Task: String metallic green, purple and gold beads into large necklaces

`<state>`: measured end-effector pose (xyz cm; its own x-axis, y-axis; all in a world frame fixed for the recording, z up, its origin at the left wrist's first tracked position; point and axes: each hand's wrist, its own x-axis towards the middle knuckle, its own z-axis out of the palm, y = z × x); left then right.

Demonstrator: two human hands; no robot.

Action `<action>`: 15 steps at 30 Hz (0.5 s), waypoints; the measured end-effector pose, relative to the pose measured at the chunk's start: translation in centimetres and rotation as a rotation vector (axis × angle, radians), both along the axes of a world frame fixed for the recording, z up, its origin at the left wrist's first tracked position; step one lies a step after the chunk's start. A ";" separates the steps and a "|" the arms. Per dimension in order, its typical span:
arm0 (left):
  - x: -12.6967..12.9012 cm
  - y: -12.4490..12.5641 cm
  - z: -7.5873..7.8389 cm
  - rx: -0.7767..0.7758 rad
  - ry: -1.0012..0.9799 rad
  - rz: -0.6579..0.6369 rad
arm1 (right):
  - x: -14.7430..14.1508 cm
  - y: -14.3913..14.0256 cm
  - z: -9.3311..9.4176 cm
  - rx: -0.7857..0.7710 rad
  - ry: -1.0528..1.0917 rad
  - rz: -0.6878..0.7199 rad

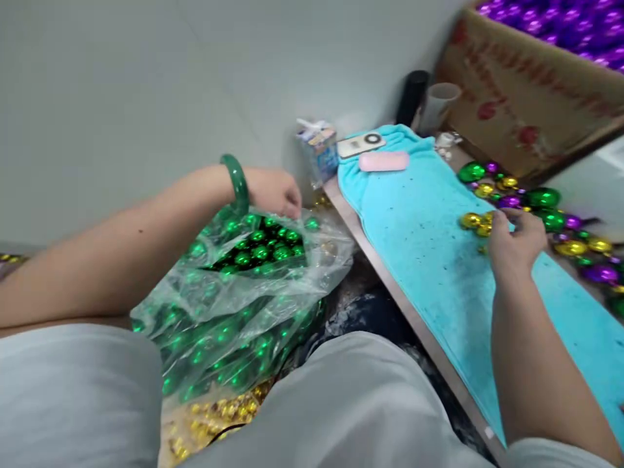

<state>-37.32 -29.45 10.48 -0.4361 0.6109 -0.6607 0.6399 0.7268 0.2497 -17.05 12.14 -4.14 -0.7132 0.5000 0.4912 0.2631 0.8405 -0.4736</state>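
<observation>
My left hand [273, 190], with a green bangle [236, 182] at its wrist, is closed just above the mouth of a clear plastic bag [316, 276]. Shiny green balls [258, 251] fill the bag. The curled fingers hide whatever may be between them. Over the turquoise cloth [414, 227], my right hand [520, 237] pinches a small cluster of shiny gold balls [475, 221], which sticks out to the left of its fingertips. Green, purple and gold balls [543, 197] lie along the cloth's far edge, just beyond this hand.
A cardboard box [526, 97] of purple balls [560, 26] stands at the back right. Beside it are a translucent cup [439, 107] and a black cylinder [412, 97]. A phone [358, 145], a pink case [384, 161] and a small carton [319, 153] sit near the wall. Gold balls [219, 416] lie below the bag.
</observation>
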 end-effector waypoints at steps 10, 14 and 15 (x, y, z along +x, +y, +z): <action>5.0 -12.1 -12.9 -0.025 0.278 0.236 | -8.4 -24.0 2.0 -0.005 -0.538 0.828; 5.3 -11.0 -15.3 0.184 0.318 0.239 | -10.1 -28.6 -0.3 0.099 -0.566 0.728; 5.1 -10.6 -15.8 0.208 0.343 0.237 | -10.4 -29.1 -1.0 0.105 -0.566 0.651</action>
